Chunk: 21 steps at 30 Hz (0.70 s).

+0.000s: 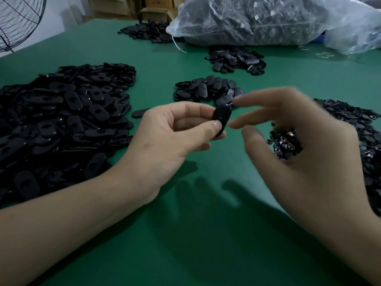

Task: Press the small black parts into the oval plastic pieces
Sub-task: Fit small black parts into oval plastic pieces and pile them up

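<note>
Forearms [61,234] cross the near edge of a green table [195,244]. Left hand [171,137] pinches one oval plastic piece [221,118] between thumb and fingertips, raised at centre. Right hand [299,141], blurred, fingers loosely extended and released, just right of the piece. Heap of oval pieces [61,120] at left; small black parts [362,137] heaped at right; clear bag [268,19] far right.
</note>
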Tool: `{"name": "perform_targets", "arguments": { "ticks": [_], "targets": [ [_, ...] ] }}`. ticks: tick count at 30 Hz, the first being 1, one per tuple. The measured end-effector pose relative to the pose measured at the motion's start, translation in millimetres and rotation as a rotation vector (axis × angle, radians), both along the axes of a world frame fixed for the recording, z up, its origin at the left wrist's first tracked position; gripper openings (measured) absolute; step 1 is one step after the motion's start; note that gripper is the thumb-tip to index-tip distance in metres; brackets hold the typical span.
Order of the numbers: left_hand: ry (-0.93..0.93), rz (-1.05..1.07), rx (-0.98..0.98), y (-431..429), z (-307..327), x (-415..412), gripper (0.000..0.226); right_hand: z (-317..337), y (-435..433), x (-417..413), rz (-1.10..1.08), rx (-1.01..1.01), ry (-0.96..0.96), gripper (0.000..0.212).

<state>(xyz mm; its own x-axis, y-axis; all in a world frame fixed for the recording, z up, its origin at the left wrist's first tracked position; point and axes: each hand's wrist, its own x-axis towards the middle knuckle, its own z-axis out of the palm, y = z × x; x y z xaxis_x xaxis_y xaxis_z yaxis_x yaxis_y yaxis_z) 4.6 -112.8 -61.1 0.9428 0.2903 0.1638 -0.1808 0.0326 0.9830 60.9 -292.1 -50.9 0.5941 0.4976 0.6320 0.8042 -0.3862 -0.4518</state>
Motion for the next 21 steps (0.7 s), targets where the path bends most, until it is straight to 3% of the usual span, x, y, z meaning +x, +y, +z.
{"name": "perform_targets", "arguments": {
  "ticks": [3,5,7,12,21],
  "targets": [
    [-0.120,0.027,0.112,-2,0,-1,0.016,-1,2,0,0.092,0.319,0.495,0.021],
    [-0.187,0.028,0.199,-4,-1,-2,0.018,-6,7,-1,0.182,0.395,0.815,0.014],
    [-0.239,0.047,0.304,-6,-1,-4,0.019,-9,10,-1,0.261,0.427,0.995,0.007],
    [-0.321,0.086,0.438,-7,-1,-5,0.020,-6,10,-1,0.427,0.526,1.167,0.007],
    [-0.379,0.129,0.561,-8,0,-6,0.030,-7,9,0,0.502,0.561,1.233,0.010]
  ]
}}
